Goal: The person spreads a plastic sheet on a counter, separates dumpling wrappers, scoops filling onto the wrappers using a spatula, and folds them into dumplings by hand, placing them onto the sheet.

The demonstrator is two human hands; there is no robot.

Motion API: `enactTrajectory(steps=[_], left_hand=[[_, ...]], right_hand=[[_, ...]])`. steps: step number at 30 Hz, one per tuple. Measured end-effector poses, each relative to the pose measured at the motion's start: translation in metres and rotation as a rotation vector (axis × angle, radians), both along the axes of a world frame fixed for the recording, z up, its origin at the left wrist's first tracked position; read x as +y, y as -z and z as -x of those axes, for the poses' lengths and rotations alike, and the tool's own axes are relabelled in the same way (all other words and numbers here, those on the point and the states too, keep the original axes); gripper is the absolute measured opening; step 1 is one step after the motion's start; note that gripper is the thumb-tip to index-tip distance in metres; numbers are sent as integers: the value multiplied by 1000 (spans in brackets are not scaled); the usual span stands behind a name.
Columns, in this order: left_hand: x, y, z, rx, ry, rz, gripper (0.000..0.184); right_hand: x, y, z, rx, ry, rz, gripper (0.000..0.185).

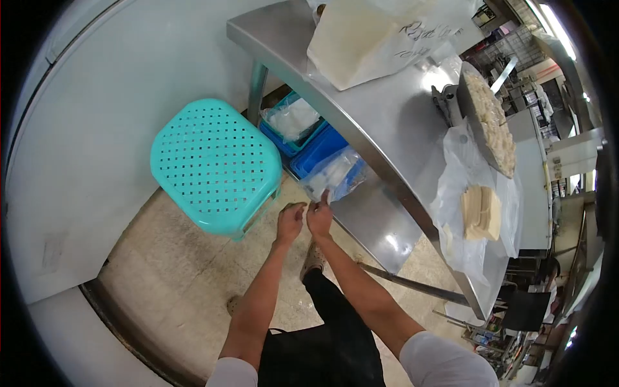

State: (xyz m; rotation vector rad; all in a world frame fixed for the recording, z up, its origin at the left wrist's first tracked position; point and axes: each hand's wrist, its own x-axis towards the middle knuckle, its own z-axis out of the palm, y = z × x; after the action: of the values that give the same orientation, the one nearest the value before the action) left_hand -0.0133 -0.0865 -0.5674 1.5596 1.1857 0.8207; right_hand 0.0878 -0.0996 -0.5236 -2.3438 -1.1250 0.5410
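My left hand (291,221) is low beside the stool, its fingers curled together; anything between them is too small to make out. Close to its right, my right hand (320,217) has its fingertips at the near edge of a clear plastic bag (335,173) and appears to pinch it. That bag has whitish contents and lies over a blue bin (317,153) on the table's lower shelf (377,222). Another bag with white contents (294,119) rests in a blue basket behind.
A turquoise stool (216,164) stands left of my hands. On the steel table (387,122) are a large marked bag (374,42), a tray of pale filling (490,122) and stacked square wrappers (481,213) on plastic. The table edge runs diagonally above the shelf.
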Motion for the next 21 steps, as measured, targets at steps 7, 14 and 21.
enactTrajectory(steps=[7,14,21], left_hand=[[44,-4,-62,324,-25,-247,29],[47,16,-65,346,99,8,25],[38,-3,-80,31,-89,-58,35]], right_hand=[[8,47,-58,-310,-51,-343,36],[34,37,-80,-158,121,148,23],[34,23,-104,234,77,-37,25]])
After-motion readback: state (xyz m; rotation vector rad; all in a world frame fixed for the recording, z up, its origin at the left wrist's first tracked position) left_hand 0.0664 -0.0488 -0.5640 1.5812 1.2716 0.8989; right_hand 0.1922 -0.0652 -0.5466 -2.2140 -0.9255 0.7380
